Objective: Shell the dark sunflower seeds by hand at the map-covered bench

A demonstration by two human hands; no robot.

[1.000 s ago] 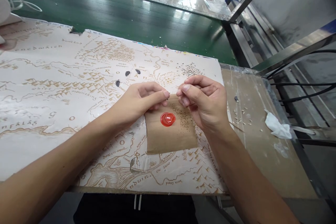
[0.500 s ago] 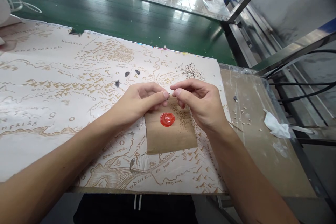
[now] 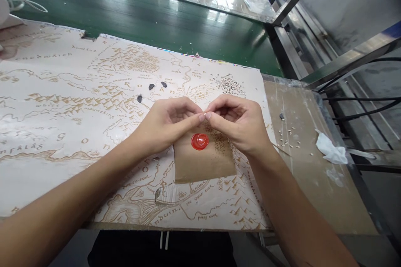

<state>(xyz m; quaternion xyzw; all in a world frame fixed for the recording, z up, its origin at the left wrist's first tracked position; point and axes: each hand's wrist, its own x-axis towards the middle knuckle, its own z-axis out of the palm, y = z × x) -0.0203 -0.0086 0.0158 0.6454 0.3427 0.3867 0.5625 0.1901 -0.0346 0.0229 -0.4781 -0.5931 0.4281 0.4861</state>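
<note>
My left hand (image 3: 177,121) and my right hand (image 3: 236,122) meet fingertip to fingertip over the top edge of a brown cardboard piece (image 3: 203,167). Both are closed in a pinch. Between the tips shows a tiny pale bit (image 3: 205,113), too small to name, and I cannot tell which hand bears it. Just below the fingers, a small round red cap or dish (image 3: 199,142) lies on the cardboard. Many tiny brown bits (image 3: 222,142) are scattered beside it, partly hidden by my right hand.
A pile of small pale pieces (image 3: 230,84) lies beyond my right hand on the map-printed sheet (image 3: 78,133). Several dark chips (image 3: 151,86) sit at upper left. A crumpled white tissue (image 3: 330,147) rests at right. Behind runs a green conveyor belt (image 3: 150,16); a metal frame (image 3: 351,58) stands right.
My hands have come together: the small gap between their fingertips has closed, and a pale bit now shows there. The red piece and the cardboard stay in place.
</note>
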